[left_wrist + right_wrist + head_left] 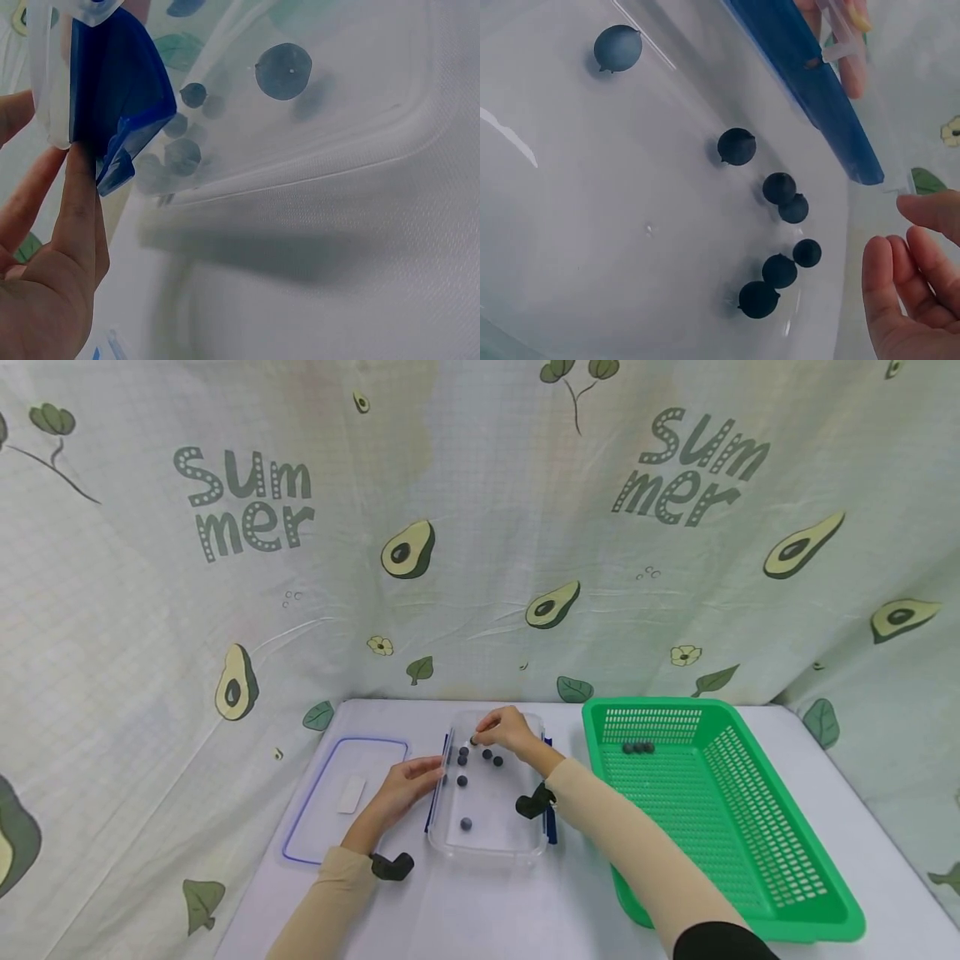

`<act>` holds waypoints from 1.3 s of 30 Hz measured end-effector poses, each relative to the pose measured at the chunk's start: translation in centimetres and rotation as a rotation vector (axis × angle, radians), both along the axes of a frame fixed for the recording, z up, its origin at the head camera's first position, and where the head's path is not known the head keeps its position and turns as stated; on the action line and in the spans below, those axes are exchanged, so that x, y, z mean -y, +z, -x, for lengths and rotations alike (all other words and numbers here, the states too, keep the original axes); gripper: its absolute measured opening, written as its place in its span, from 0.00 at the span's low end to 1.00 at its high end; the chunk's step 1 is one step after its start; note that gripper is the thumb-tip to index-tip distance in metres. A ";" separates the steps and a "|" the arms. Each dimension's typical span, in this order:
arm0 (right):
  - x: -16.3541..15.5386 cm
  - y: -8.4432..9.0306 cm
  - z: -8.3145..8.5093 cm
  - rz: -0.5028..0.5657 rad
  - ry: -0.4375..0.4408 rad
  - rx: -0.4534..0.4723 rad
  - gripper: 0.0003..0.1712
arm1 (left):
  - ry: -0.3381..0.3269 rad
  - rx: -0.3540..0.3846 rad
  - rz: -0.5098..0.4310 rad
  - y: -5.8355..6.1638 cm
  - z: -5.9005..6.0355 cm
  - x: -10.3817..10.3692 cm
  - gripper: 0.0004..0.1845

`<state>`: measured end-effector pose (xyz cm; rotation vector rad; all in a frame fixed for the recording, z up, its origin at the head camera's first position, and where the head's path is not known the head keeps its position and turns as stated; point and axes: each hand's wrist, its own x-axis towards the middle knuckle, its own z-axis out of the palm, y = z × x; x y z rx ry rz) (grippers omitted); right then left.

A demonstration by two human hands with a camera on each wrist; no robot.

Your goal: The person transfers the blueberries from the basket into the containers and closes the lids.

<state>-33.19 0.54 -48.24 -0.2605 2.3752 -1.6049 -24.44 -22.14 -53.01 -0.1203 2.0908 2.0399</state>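
A clear plastic container (487, 850) with blue side clips (437, 793) stands in the middle of the white table and holds several dark blue berries (462, 781). My left hand (408, 785) lies beside its left wall, with straight fingers (75, 195) pressed against the rim under the blue clip (112, 82). My right hand (506, 727) reaches over the far end of the container. Its fingers (911, 292) hang relaxed and hold nothing, just right of a cluster of berries (780, 270). Another berry (737, 146) lies apart on the container's floor.
A green slotted basket (720, 827) stands to the right with three dark berries (637, 747) at its far end. The container's lid (330, 839) lies flat to the left with a white pad (350, 794) on it. An avocado-print cloth hangs behind.
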 end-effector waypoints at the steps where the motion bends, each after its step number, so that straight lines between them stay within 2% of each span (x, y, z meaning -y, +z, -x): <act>1: -0.1 0.2 0.0 0.003 0.000 0.002 0.06 | 0.004 0.002 0.003 0.1 0.0 0.0 0.23; 10: -2.2 2.0 0.5 0.033 0.036 0.000 0.09 | 0.007 -0.008 0.007 -0.1 -0.1 0.0 0.23; 18: -6.0 4.9 0.3 0.102 0.082 -0.038 0.14 | 0.008 -0.002 0.001 -0.1 -0.2 0.0 0.24; 24: -8.9 6.4 0.2 0.146 0.076 -0.052 0.14 | 0.003 -0.006 -0.001 -0.1 -0.2 0.0 0.24; 31: -12.1 7.3 0.2 0.178 0.061 -0.055 0.16 | -0.004 -0.014 -0.002 -0.1 -0.3 0.0 0.25; 39: -15.8 7.3 0.1 0.198 0.018 -0.036 0.19 | -0.005 -0.012 0.003 -0.3 -0.2 0.0 0.24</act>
